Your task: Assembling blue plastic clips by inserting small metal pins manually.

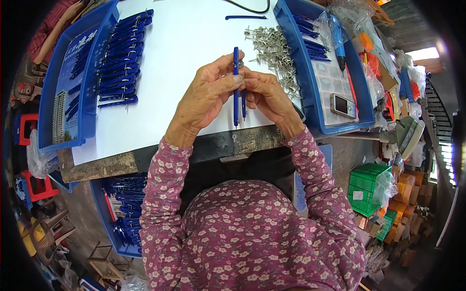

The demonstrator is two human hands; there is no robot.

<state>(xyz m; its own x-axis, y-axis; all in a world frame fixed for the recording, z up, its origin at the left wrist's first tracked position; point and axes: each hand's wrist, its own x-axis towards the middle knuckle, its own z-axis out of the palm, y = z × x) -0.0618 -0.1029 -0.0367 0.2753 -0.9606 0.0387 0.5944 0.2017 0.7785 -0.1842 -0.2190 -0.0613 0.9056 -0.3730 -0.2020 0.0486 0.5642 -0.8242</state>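
Above the table's near edge, my left hand [206, 94] pinches a long, slim blue plastic piece [236, 107] between thumb and fingers. The piece stands nearly upright in the picture. My right hand [267, 92] is closed right beside it, its fingertips meeting those of the left. A second thin blue strip [243, 107] shows below the right fingers. A small silver metal part [241, 63] peeks out at the fingertips, mostly hidden. Just beyond my right hand lies a heap of small silver metal parts [274, 46] with round heads and stems. Another blue strip [245, 17] rests farther back.
On the left, a long row of blue pieces with metal bits [121, 60] lies beside a blue tray [87, 97]. At right stands another blue tray [318, 104] with blue strips, a blue power screwdriver [337, 41] and a phone [343, 105]. A filled blue bin [109, 218] sits below.
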